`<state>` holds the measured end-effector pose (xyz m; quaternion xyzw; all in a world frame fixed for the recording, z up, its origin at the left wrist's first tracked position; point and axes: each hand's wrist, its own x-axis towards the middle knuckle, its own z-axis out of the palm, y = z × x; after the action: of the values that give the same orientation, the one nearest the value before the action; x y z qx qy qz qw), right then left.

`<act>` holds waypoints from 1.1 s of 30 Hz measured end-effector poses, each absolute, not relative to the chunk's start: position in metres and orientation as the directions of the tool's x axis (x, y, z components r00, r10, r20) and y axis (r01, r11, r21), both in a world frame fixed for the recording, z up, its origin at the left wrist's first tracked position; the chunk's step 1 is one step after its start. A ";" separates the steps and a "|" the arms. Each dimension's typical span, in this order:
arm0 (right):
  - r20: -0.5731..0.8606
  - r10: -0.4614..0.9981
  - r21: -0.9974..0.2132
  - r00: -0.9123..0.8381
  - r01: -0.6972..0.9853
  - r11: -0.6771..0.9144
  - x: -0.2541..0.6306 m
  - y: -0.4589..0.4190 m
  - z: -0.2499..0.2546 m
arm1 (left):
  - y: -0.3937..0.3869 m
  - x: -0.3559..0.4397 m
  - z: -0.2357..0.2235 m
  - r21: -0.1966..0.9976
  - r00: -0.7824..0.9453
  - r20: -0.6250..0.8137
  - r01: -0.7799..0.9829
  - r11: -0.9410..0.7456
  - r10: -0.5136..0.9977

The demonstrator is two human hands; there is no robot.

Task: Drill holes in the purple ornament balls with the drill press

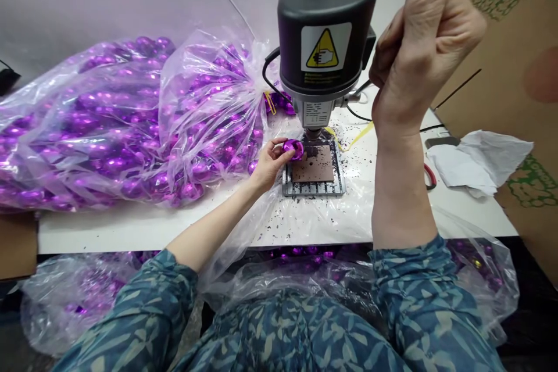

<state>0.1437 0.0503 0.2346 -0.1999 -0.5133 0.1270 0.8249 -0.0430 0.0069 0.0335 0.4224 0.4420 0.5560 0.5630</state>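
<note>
My left hand (270, 164) pinches a shiny purple ball (293, 150) between thumb and fingers. The ball is at the left edge of a brown board (320, 165), which lies on the slotted metal base (311, 189) of a bench drill press (326, 23). Raised at the right of the machine, my right hand (418, 52) is closed in a fist. A thin metal lever (362, 88) runs from the drill head into that fist; its grip is hidden by my fingers. Dark shavings are scattered over the base and around it.
A large clear bag (122, 122) of purple balls fills the table's left side. More plastic bags (78, 302) with purple balls lie below the front edge. At right are crumpled white paper (471, 160), a red-handled tool (430, 176) and a cardboard box (514, 70).
</note>
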 end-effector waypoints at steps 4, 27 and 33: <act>0.809 0.387 -0.439 0.441 0.016 0.898 0.144 0.052 0.233 | 0.009 -0.038 0.019 0.984 -0.003 0.081 -0.159 -0.080 0.997; 0.796 0.472 -0.543 0.379 0.104 0.833 0.146 0.039 0.231 | 0.000 -0.004 0.004 0.935 0.133 0.289 0.173 -0.309 0.948; 0.794 0.481 -0.559 0.372 0.135 0.818 0.147 0.038 0.232 | 0.002 0.000 -0.005 0.959 0.092 0.257 0.100 -0.266 0.962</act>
<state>0.1471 0.0381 0.2316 -0.2803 -0.5492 0.1110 0.7794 -0.0004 0.0020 -0.0051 0.6081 0.4367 0.5130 0.4199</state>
